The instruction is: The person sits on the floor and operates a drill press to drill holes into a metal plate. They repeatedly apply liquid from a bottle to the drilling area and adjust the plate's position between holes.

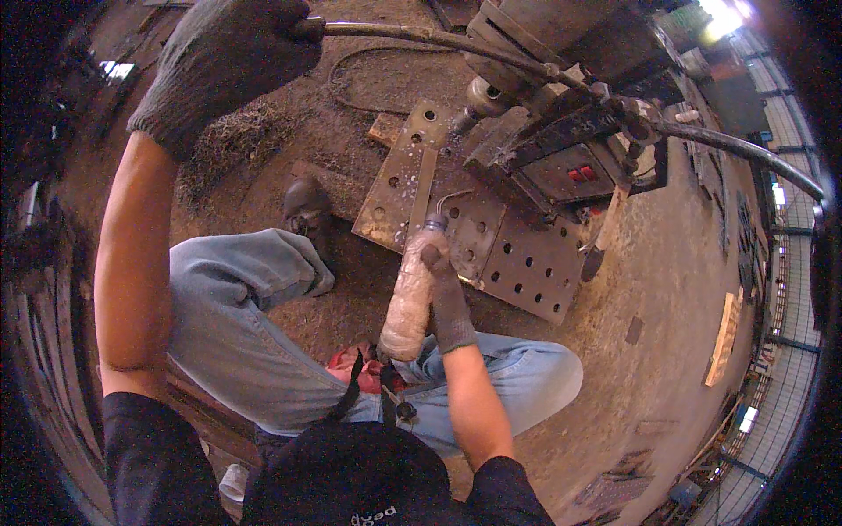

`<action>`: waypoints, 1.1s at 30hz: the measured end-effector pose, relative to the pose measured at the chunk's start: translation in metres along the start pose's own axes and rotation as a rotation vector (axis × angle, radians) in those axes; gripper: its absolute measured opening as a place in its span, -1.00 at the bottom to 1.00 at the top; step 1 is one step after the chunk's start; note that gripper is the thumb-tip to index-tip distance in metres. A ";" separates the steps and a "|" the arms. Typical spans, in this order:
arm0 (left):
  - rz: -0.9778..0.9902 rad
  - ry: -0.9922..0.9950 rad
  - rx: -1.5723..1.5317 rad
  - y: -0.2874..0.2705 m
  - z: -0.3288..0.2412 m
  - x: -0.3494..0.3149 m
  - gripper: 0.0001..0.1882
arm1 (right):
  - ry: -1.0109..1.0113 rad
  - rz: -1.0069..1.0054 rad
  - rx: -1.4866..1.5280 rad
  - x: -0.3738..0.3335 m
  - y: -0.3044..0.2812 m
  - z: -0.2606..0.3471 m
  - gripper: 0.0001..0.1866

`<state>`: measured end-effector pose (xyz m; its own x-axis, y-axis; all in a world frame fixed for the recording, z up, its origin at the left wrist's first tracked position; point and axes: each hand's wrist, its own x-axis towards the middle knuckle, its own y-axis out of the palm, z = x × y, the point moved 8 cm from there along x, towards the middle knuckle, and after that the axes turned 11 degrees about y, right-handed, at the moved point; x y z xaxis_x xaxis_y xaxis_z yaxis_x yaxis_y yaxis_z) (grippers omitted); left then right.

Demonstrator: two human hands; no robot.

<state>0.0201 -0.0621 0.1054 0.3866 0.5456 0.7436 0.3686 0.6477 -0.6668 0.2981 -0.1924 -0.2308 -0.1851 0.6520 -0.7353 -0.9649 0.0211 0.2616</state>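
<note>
My left hand, in a dark knit glove, is raised at the upper left and closed around the end of a long metal lever. That lever runs right to the hub of a drilling machine. My right hand, gloved too, grips a cloudy, pinkish plastic bottle. The bottle is tilted, its dark cap pointing away from me over a steel plate with drilled holes. A thin curved tube shows by the cap. Beyond it, the machine's spindle stands over the plate's far side.
A second plate with several holes lies at the right, under the machine's base. Metal shavings are heaped at the left. My shoe rests near the plate. A wooden board and a white cup lie farther off.
</note>
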 end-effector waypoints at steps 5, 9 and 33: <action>0.397 -0.043 0.231 0.014 0.002 0.004 -0.71 | 0.165 0.059 0.231 0.000 -0.009 -0.004 -0.33; 0.472 -0.045 0.268 0.013 0.002 0.005 -0.71 | 0.158 0.029 0.213 -0.009 -0.003 0.005 -0.34; 0.476 -0.023 0.364 0.017 -0.002 0.006 -0.69 | -0.072 0.018 -0.066 -0.009 0.003 0.003 -0.36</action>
<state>0.0304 -0.0487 0.0983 0.4185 0.8292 0.3705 -0.1553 0.4673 -0.8704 0.2975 -0.1957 -0.2213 -0.1911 0.7049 -0.6830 -0.9721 -0.0396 0.2311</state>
